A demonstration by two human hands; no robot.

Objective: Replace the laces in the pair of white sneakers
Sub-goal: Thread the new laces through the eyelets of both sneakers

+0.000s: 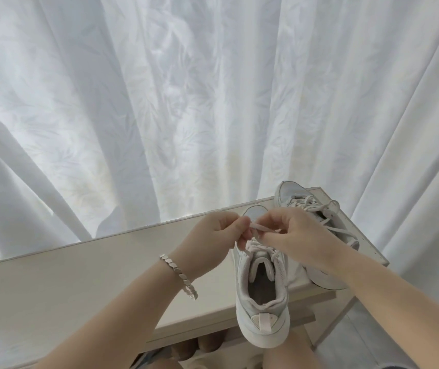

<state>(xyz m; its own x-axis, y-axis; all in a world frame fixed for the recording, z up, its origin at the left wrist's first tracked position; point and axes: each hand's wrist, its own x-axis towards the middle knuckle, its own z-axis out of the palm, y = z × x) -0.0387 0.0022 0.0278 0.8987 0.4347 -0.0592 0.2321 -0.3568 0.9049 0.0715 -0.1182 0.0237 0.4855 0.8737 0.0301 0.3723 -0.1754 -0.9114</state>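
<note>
Over the near white mesh sneaker (262, 328), left hand (218, 230) and right hand (293, 233) are pinching its flat lace (262, 228); far laced sneaker (293, 194) seemingly waiting.

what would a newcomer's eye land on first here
First the hands at centre: the left hand and right hand pinch a flat white lace above the near sneaker, whose heel overhangs the front edge of the table. Behind it the second sneaker sits at the right end, laces in. A pale backlit curtain fills the upper frame.
</note>
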